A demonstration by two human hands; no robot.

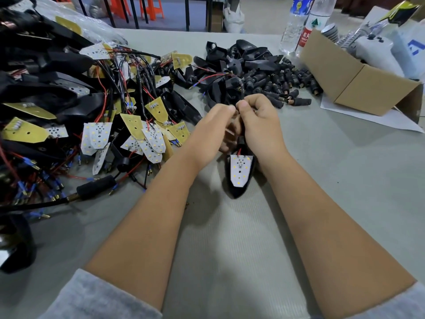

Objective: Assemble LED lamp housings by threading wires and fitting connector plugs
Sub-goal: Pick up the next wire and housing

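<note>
A black lamp housing (239,192) with a white LED board (240,170) in it hangs between my hands, tip toward me, above the grey table. My right hand (259,125) grips its upper end, with thumb and forefinger pinching the black wire (241,93) that rises from it. My left hand (213,130) curls beside it, fingertips pinching at the same wire near the right thumb. What the left palm holds is hidden.
A tangle of wired LED boards (128,130) and black housings fills the left. Empty black housings (236,58) and connector plugs (292,86) lie at the back. A cardboard box (358,84) and water bottles (296,24) stand at right.
</note>
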